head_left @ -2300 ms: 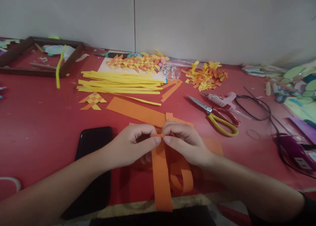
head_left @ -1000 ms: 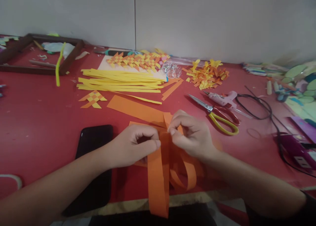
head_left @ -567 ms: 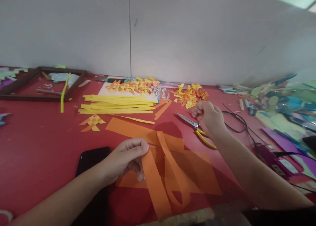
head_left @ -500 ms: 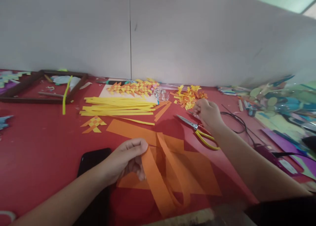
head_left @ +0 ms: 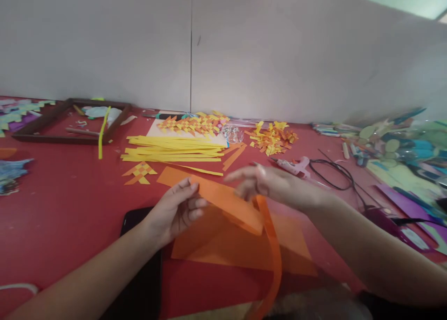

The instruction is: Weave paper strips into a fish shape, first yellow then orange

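My left hand (head_left: 179, 208) pinches one end of a long orange paper strip (head_left: 226, 200) between thumb and fingers. The strip bends at the right and curls down past the table's front edge. My right hand (head_left: 261, 182) is above the strip's right part, blurred, its fingers partly spread; whether it touches the strip is unclear. Beneath lie flat orange paper sheets (head_left: 216, 245). The scissors cannot be made out now; my right hand covers their former spot. A woven orange and yellow paper fish (head_left: 141, 173) lies beyond my left hand.
Yellow strips (head_left: 174, 150), woven pieces (head_left: 192, 123) and a pile of paper scraps (head_left: 272, 138) lie at the back. A pink glue gun (head_left: 293, 166) with a cable is on the right. A dark frame (head_left: 56, 139) lies back left, a black phone (head_left: 143, 278) by my left forearm.
My right hand has come from beside the scrap pile toward me and left, over the orange strip. My left hand has raised and turned the strip. The view has shifted slightly.
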A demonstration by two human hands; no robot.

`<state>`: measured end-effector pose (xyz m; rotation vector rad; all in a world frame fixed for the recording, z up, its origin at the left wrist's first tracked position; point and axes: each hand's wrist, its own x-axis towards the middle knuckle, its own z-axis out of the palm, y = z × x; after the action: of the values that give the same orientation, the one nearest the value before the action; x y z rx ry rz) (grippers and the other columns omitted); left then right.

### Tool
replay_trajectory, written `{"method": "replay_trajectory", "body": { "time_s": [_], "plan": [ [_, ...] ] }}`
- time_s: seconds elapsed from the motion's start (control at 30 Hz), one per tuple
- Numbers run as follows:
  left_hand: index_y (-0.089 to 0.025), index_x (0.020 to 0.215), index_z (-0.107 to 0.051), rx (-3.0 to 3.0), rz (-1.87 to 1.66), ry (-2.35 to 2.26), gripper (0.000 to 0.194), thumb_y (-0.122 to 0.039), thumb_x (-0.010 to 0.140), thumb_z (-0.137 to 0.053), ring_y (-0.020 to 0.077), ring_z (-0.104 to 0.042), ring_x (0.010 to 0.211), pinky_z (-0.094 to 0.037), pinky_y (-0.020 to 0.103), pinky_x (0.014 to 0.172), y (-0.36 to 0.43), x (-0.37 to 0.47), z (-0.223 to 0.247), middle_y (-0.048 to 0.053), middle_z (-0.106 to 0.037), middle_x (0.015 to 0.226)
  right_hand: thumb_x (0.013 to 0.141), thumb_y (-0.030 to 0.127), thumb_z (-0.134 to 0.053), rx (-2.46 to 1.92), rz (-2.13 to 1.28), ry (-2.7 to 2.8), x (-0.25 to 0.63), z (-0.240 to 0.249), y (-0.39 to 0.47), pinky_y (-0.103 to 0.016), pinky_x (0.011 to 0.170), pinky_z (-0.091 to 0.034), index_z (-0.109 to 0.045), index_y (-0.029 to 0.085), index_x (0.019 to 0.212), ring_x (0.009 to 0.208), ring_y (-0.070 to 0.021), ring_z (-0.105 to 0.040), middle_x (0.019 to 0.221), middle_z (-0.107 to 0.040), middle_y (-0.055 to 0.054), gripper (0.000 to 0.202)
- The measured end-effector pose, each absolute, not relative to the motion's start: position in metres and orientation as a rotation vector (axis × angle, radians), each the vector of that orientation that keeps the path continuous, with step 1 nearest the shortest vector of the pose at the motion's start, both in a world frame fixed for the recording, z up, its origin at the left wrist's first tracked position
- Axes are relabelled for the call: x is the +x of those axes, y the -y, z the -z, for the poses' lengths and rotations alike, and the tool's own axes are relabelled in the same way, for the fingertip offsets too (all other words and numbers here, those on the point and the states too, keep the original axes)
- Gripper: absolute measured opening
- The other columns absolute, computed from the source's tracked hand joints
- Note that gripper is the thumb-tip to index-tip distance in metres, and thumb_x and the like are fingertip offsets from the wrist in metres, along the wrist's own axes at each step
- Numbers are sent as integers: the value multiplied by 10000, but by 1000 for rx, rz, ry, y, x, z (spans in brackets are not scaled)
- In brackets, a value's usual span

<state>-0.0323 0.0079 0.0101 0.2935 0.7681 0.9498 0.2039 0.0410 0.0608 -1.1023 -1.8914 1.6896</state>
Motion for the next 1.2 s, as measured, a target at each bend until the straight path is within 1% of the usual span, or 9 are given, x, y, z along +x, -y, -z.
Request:
{"method": "replay_trajectory", "body": {
  "time_s": [0.1, 0.23, 0.4, 0.47, 0.57, 0.7, 0.8, 0.97, 1.2],
  "plan": [
    [-175, 774, -536, 208, -1054, -828, 165, -54, 849, -620, 92, -689, 525, -558, 126, 451, -10, -31, -13, -62, -626, 563, 833, 485, -649, -1210, -1812, 1934, 200, -74, -14, -263, 605, -523, -578, 165, 1220, 621, -145, -655, 675, -700, -15, 507],
    [-176, 773, -546, 269, -1112, -911, 165, -65, 815, -661, 102, -722, 634, -558, 119, 500, -11, -29, -10, -57, -653, 633, 886, 467, -584, -1465, -1407, 1875, 229, -79, -23, -205, 350, -307, -645, 191, 1062, 366, -67, -428, 537, -570, 45, 333],
    [-178, 772, -509, 595, -1093, -991, 270, -162, 720, -774, 145, -739, 725, -570, 169, 603, -6, -24, -1, -40, -686, 673, 860, 322, -629, -1584, -776, 2181, 273, -78, -48, -253, 390, -311, -711, 205, 882, 394, -92, -464, 553, -610, -9, 144],
    [-182, 822, -514, 773, -1030, -1018, 300, -207, 705, -789, 167, -741, 723, -570, 203, 631, -2, -22, 0, -33, -691, 661, 791, 301, -702, -1685, -578, 2297, 276, -73, -51, -272, 400, -321, -702, 210, 782, 400, -125, -491, 537, -618, -15, 91],
    [-183, 993, -559, 954, -915, -1061, 322, -248, 744, -753, 186, -741, 769, -565, 235, 676, 2, -20, 1, -1, -717, 695, 729, 315, -754, -1677, -103, 2284, 257, -61, -43, -325, 538, -422, -666, 214, 750, 640, -234, -619, 722, -684, -68, 135],
    [-176, 1085, -601, 1062, -850, -1089, 321, -240, 785, -695, 146, -720, 740, -548, 228, 713, 3, -21, 2, 22, -740, 774, 835, 389, -672, -1202, -296, 2349, 209, -39, -21, -389, 831, -490, -608, 210, 937, 948, -247, -636, 1007, -684, -85, 216],
    [-180, 1010, -627, 1118, -847, -1083, 214, -218, 801, -663, 124, -706, 723, -537, 216, 723, 3, -23, 5, 21, -741, 837, 795, 391, -729, -1024, -452, 2388, 187, -21, -9, -359, 841, -510, -580, 217, 955, 988, -229, -630, 1066, -663, -86, 279],
    [-185, 935, -586, 1135, -843, -1080, 168, -253, 807, -671, 153, -709, 773, -534, 234, 738, 4, -25, 10, 27, -727, 836, 875, 252, -641, -953, -448, 2364, 187, 2, -3, -332, 830, -534, -591, 223, 953, 968, -207, -653, 1011, -687, -77, 97],
    [-234, 1125, -597, 1479, -885, -1092, 400, -350, 770, -737, 166, -662, 916, -546, 233, 765, 8, -26, 12, 43, -679, 1053, 899, 201, -610, -839, -328, 2379, 189, 4, -4, -313, 844, -548, -659, 215, 952, 947, -177, -672, 1016, -708, -69, 74]
  ]
}}
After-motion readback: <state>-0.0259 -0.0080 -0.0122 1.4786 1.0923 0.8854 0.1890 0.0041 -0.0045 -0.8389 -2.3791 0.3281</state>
